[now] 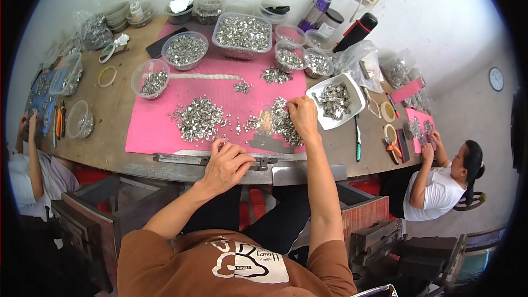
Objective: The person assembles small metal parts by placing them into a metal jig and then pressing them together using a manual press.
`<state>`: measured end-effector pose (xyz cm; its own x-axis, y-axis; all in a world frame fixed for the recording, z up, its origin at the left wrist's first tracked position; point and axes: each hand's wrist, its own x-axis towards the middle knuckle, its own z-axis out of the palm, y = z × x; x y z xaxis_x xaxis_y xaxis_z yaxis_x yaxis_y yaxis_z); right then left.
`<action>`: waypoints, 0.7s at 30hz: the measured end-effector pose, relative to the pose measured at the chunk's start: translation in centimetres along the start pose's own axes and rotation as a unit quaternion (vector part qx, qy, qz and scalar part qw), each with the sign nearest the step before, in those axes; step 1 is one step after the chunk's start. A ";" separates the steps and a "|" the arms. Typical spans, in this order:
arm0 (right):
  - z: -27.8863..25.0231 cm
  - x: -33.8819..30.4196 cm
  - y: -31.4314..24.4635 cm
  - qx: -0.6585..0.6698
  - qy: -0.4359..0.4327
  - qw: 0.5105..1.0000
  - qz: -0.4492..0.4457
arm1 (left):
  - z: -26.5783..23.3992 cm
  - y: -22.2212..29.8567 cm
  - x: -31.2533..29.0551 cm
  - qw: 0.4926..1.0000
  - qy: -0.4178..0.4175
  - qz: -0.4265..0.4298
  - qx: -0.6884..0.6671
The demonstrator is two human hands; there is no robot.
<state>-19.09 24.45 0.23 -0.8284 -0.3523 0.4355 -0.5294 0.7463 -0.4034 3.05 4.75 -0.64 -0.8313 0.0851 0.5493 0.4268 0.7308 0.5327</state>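
Observation:
My left hand is at the front edge of the pink mat, fingers bent and drawn together. What they hold, if anything, is too small to make out. A metal caliper-like bar lies along the edge under and beside this hand. Farther right, my right hand reaches down with closed fingertips at a heap of small silvery metal pieces; the fingertips' contents are hidden. Left of it spreads a larger heap of the same pieces, with loose bits between. A flat grey plate lies near the right heap.
Clear tubs of metal pieces stand behind, beside a round bowl. A white dish sits right, near a green-handled tool and orange-handled pliers. Bottles stand behind. Co-workers sit at the left and right.

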 end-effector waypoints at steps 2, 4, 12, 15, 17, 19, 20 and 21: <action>0.7 0.4 0.7 -0.043 -0.018 0.999 -0.011 | 0.1 -0.2 0.2 1.000 0.001 -0.003 -0.013; 0.9 0.8 0.6 -0.051 -0.023 0.998 -0.014 | 0.2 -0.5 0.1 1.000 0.008 -0.003 -0.026; -1.9 -3.0 -2.3 0.095 -0.021 0.995 -0.032 | 0.3 -0.8 0.0 0.999 -0.004 0.005 -0.040; -3.6 -7.4 -6.1 0.226 -0.059 0.971 -0.047 | -0.5 -0.4 0.0 0.999 -0.017 -0.004 -0.027; -4.2 -9.8 -7.9 0.228 -0.085 0.966 -0.086 | -0.2 -0.3 0.1 1.000 -0.010 -0.009 -0.028; -3.7 -11.6 -8.6 0.230 -0.086 0.965 -0.091 | 0.1 -0.4 0.1 0.999 -0.004 -0.014 -0.029; -3.5 -12.2 -8.9 0.204 -0.077 0.970 -0.103 | 0.2 -0.4 0.0 0.999 0.001 -0.021 -0.037; -3.5 -12.6 -9.1 0.178 -0.068 0.975 -0.115 | 0.4 -0.3 0.0 0.999 0.007 -0.027 -0.046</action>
<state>-3.21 24.05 1.20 -0.6837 -0.5769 0.4469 -0.7143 0.4037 -0.5717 2.79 4.74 -1.06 -0.8495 0.0376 0.5263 0.4129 0.6684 0.6186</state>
